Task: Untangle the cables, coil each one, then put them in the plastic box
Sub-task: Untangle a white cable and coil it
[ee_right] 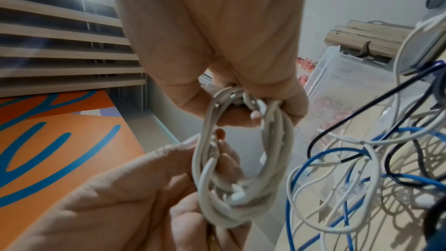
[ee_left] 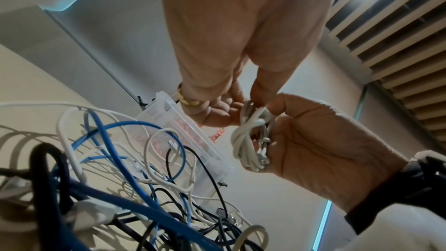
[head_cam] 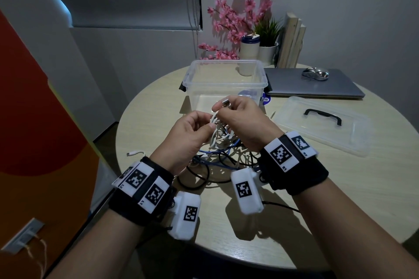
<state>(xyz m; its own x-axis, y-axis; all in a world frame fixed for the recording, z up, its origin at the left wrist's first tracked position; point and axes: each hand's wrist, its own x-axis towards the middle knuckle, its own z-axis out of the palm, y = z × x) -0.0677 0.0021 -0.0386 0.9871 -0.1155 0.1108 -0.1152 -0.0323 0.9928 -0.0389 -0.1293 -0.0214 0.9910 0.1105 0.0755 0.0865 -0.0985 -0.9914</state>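
- White cable (ee_right: 241, 161) is wound into a small multi-loop coil, held in the air between both hands, above the tangle and just in front of the plastic box (head_cam: 224, 79).
- Left hand (head_cam: 192, 133) grips the lower side of the coil, thumb and fingers curled round the bundled loops; palm faces inward, wrist raised off the table.
- Right hand (head_cam: 244, 120) pinches the top of the coil, fingertips bunched tight on the strands. A metal plug end (head_cam: 226, 104) sticks up at its fingertips, so my read is the tail is being finished off.
- Step in hand, as I judge it: securing the coil before it goes in the box.
- To do it well: keep the left grip firm so the loops don't spring open; wrap or tuck the tail through the middle with the right; don't let go until the end is locked.
- Whether a strand of this cable still runs down into the pile, I can't tell. Check it before lifting toward the box, or it may drag the rest along.
- Remaining tangle (ee_left: 135, 188) of blue, black and white cables lies on the round table (head_cam: 340, 188) under the wrists, not yet sorted.
- Box stands open with little or nothing inside; its lid (head_cam: 322, 122) lies to the right on the table, well apart from the hands.
- Closed laptop (head_cam: 313, 84) with a mouse on it sits behind the lid.
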